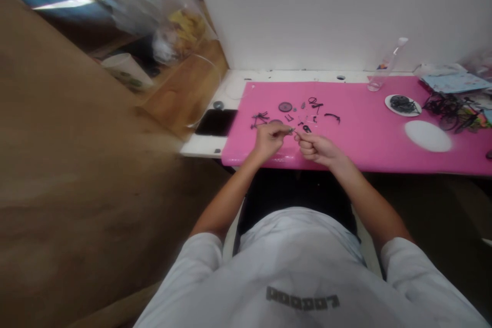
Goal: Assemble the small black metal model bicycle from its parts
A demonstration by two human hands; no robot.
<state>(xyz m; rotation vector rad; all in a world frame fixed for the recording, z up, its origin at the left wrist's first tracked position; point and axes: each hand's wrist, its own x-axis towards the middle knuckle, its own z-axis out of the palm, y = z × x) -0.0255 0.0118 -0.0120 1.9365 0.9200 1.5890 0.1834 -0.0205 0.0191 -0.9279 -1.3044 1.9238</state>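
Observation:
Close to the front edge of the pink sheet, my left hand (270, 139) and my right hand (317, 148) meet almost fingertip to fingertip. Both are closed in a pinch on something tiny and thin, too small to name. Just beyond them lie small dark model parts: a round wheel (285, 107), a spiky frame-like part (260, 119), a curved strip (332, 117) and a piece with a ring (315, 104). A second wheel (275, 123) is partly covered by my left hand. A small black part (306, 128) rests beside my right fingertips.
Rightward on the pink sheet (361, 138) are a white plate (388, 105) of dark parts, a white disc (428, 136), a tangled black heap (449, 113) and a clear bottle (386, 64). A black flat panel (216, 122) lies left. A white wall (326, 15) stands behind.

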